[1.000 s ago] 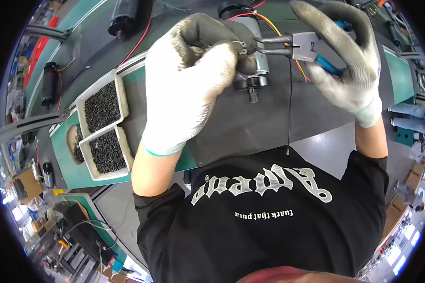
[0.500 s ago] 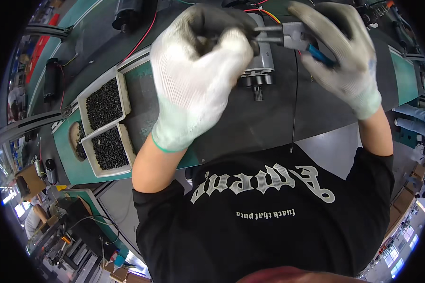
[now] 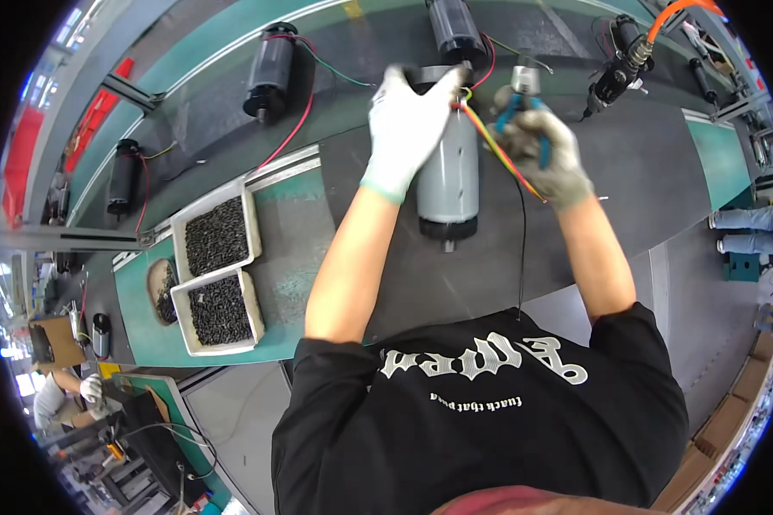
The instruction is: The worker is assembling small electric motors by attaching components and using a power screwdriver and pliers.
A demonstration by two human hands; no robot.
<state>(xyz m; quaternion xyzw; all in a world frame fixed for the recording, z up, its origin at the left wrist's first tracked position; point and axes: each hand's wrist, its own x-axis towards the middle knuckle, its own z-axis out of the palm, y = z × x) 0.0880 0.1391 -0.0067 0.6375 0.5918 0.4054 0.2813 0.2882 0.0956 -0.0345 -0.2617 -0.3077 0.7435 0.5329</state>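
1. The grey motor lies on the dark-topped counter in front of the person, its black near end and short shaft pointing toward the person's chest.
2. The left hand, in a white glove with darker fingertips, is clasped on the black far end of the grey motor, thumb and fingers spread across it. Whether it also pinches some small part, I cannot tell.
3. The right hand, gloved and blurred, is wrapped around blue-handled pliers. Their metal head points away from the person; the tips are too blurred to make out.
4. The 2 hands are apart: the right hand and pliers are just to the right of the motor's far end.
5. Red, yellow and green wires come from that far end and slant past the motor's right side, their loose ends near the right wrist.
6. To the left, 2 pale trays stand side by side, holding small black pieces. A round dish beside them holds more.
7. Farther back are 3 dark motors with wires. A black power tool on an orange hose is at the upper right.
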